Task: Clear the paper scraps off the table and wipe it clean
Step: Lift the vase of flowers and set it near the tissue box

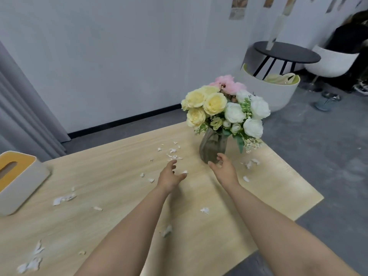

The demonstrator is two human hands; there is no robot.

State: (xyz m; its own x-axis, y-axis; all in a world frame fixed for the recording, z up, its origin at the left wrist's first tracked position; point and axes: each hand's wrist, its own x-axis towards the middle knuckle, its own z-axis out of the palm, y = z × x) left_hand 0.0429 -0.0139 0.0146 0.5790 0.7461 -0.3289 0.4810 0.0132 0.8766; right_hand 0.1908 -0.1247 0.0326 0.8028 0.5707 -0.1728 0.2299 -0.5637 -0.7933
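While both bare arms stretch forward over the pale wooden surface (pixel 111 176), neither of the hands grasps anything. The left hand (pixel 170 177) hovers with fingers spread and loose, palm turned down, right above a small white scrap near its fingertips. The right hand (pixel 224 169) is also released, fingers curled slightly, its fingertips at the base of the vase (pixel 212 147) at about 12 o'clock; whether they touch the glass I cannot tell.

The vase is a ribbed, smoky glass one holding a bunch of flowers (pixel 225 108) in yellow, white and pink. It stands upright toward the far edge of the surface.

The paper scraps (pixel 63 198) lie scattered widely. A loose cluster sits just beyond the left hand at 11 o'clock, beside the vase. A few lie to the right of the vase at 1 o'clock, and one sits alone near the right forearm at 3 o'clock. More are strewn at 9 o'clock, and a larger torn heap lies at 7 o'clock near the close edge. One blurred scrap sits between the two forearms.

A tissue box (pixel 18 182) with a yellow top and a slot stands at the left edge, around 9 o'clock, well apart from both hands.
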